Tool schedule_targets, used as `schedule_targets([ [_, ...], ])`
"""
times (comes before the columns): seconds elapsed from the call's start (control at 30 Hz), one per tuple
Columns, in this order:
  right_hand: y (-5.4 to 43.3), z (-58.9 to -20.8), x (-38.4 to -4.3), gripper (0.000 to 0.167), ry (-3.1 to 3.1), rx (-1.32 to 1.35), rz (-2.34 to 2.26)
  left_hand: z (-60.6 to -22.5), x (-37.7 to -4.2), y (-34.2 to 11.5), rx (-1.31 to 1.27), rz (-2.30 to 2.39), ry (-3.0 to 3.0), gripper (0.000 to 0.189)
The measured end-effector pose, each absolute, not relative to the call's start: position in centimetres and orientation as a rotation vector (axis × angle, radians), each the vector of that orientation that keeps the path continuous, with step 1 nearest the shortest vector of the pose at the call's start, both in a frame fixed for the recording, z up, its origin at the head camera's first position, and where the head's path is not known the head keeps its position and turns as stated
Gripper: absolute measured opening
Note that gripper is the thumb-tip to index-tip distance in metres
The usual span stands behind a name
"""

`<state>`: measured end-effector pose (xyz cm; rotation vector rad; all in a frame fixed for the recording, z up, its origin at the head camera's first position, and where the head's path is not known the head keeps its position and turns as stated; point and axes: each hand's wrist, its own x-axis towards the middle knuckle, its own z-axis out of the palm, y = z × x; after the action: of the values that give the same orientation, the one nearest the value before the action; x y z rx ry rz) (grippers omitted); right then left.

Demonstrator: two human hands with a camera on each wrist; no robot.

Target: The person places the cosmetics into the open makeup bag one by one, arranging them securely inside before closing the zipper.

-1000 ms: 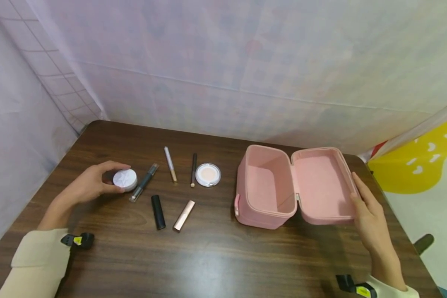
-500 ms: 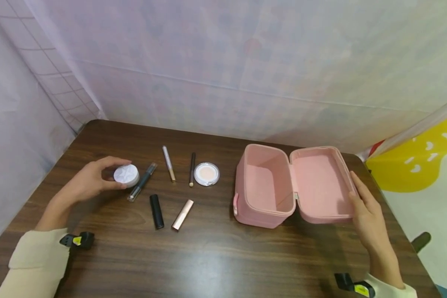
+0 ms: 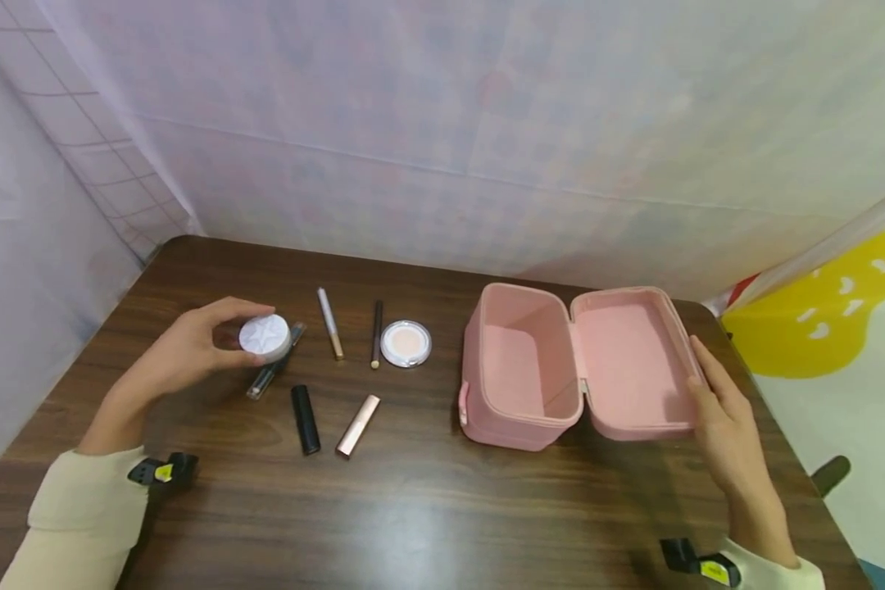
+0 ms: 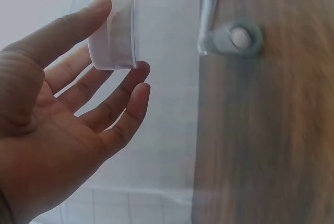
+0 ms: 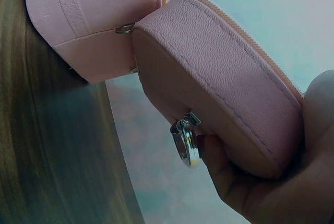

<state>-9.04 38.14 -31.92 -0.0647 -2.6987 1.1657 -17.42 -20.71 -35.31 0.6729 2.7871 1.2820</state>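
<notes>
Pink case (image 3: pixel 512 437), right of frame, open; right hand (image 3: pixel 730 434) grips lid (image 3: pixel 637 360). Left hand (image 3: pixel 192 348), frame left, pinches white jar (image 3: pixel 264 337). Compact (image 3: pixel 425 344), centre: beige disc (image 3: pixel 406 342) inside.

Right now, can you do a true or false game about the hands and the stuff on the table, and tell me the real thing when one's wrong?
1. The left hand holds a white jar. True.
2. The jar has a heart on top. False: it has a star.
3. The right hand holds the lid of the pink case. True.
4. The case is shut. False: it stands open.
5. The black tube lies on the table. True.
6. The table is bright green. False: it is brown.
</notes>
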Motion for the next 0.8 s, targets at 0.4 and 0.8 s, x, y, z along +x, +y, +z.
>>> schedule_targets([
  [0.4, 38.3, -32.1, -9.2, 0.049, -2.676, -0.050, 1.202, -33.8, -18.7, -17.1, 0.793, 1.369, 2.729, 0.059],
  [0.8, 38.2, -31.9, -9.2, 0.050, -2.684, -0.068, 1.207, -32.6, -19.9, -13.6, 0.771, 1.383, 2.643, 0.058],
])
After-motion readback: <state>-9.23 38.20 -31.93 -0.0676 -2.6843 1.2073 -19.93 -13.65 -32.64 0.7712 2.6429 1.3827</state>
